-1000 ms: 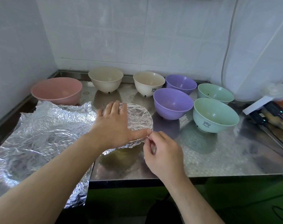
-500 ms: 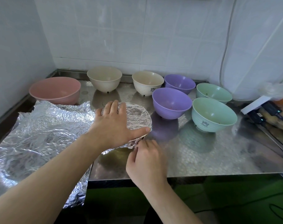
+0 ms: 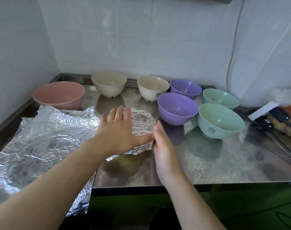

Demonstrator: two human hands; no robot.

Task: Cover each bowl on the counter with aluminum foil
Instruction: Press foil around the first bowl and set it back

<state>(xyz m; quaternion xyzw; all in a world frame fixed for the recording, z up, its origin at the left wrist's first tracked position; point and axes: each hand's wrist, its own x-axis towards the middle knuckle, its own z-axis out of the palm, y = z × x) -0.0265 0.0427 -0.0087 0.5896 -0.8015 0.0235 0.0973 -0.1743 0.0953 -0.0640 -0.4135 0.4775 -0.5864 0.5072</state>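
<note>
The left hand (image 3: pixel 118 131) lies flat, fingers spread, on the foil-covered bowl (image 3: pixel 141 123) at the counter's (image 3: pixel 207 160) near middle. The right hand (image 3: pixel 163 146), fingers straight, presses the bowl's right edge. The foil sheet (image 3: pixel 46 138) runs long to the left, mouth-up.

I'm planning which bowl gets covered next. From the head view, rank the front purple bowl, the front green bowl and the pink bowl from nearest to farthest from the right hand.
From the right hand:
1. Front purple bowl, just beyond its fingertips.
2. Front green bowl, further right.
3. Pink bowl, far left by the wall, past the foil sheet.
</note>
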